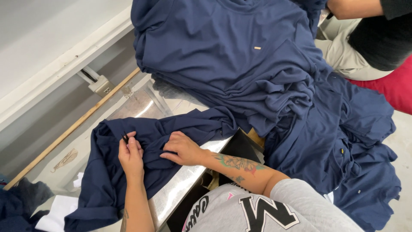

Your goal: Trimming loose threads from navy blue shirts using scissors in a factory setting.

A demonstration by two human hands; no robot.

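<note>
A navy garment lies spread over the edge of a shiny metal table, and everything else can be placed from that table. On its far side rises a big heap of navy garments, spilling down the right side toward the floor, so by the look of it most of the pile is not yet handled; only this one piece is pulled out and under the hands.

The left hand rests on the garment near the table's left part, fingers closed together around a small dark tool, pinched near the fingertips; it looks like a thread snip, though it is too small to be sure. The right hand lies beside it, closer to the table's near edge, palm down with fingers loosely curled, pressing and bunching a fold of the cloth. The two hands are near each other but not touching.

Left of the table a wooden stick leans along a grey wall, and white cloth lies below. Beyond the table's far right corner, another person's arm shows.
</note>
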